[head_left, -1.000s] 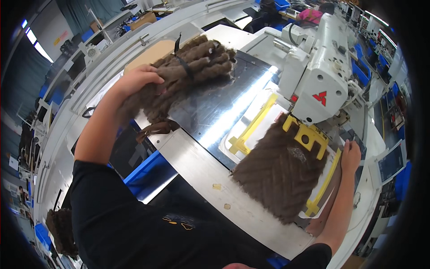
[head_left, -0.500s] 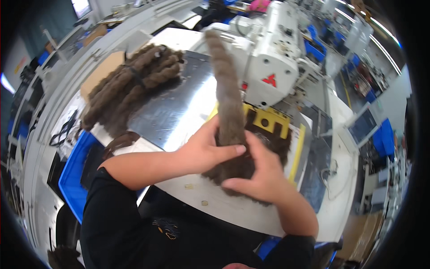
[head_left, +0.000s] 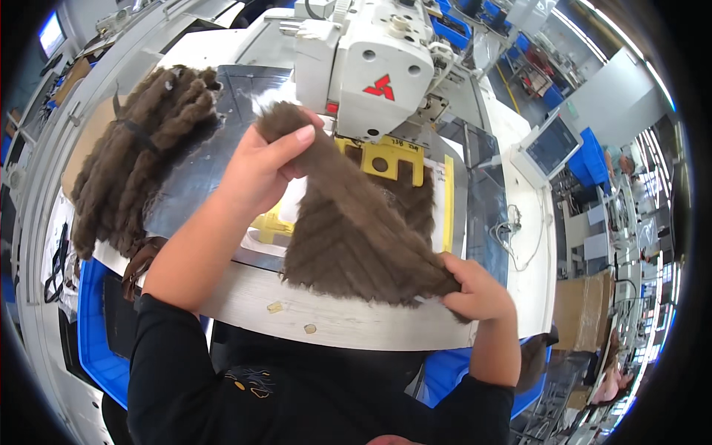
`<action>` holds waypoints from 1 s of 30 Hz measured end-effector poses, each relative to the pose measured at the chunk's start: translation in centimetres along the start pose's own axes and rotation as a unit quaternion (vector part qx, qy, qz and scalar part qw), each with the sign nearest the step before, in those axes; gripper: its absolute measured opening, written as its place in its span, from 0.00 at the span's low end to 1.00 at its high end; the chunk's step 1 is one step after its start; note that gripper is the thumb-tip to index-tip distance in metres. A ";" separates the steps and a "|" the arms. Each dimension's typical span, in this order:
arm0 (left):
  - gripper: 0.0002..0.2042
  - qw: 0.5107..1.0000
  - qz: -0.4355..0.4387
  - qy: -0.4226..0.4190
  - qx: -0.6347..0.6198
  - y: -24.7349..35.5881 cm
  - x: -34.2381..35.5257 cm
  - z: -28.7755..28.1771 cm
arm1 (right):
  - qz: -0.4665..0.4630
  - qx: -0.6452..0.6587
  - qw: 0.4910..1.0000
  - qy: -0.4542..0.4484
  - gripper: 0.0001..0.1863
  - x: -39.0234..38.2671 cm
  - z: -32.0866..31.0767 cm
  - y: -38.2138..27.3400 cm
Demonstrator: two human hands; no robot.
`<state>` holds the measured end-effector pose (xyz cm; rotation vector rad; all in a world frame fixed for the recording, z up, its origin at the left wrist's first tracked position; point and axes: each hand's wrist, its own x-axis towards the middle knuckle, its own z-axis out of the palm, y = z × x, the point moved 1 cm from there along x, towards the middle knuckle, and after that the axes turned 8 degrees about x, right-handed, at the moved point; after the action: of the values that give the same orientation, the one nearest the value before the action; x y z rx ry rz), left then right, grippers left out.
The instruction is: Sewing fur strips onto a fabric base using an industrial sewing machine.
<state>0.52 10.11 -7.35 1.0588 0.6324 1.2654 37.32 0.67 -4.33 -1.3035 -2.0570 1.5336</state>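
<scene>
Head view: the left hand and right hand, no longer close together, are pinching a fur strip near opposite ends, holding it diagonally over the fur panel.

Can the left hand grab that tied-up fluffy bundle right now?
Probably yes, if it lets go first: the left hand holds one end of a brown fur strip. The tied bundle lies to its left, and nothing seems to stand between them.
</scene>
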 end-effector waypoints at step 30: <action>0.13 0.919 0.187 -0.171 0.301 -0.2 -4.3 4.6 | -0.125 -0.061 0.989 -0.058 0.12 6.0 4.3 -7.3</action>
<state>3.57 4.67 -6.27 1.9431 0.5737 1.1834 27.45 2.31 -1.52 -0.9684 -2.3162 1.4224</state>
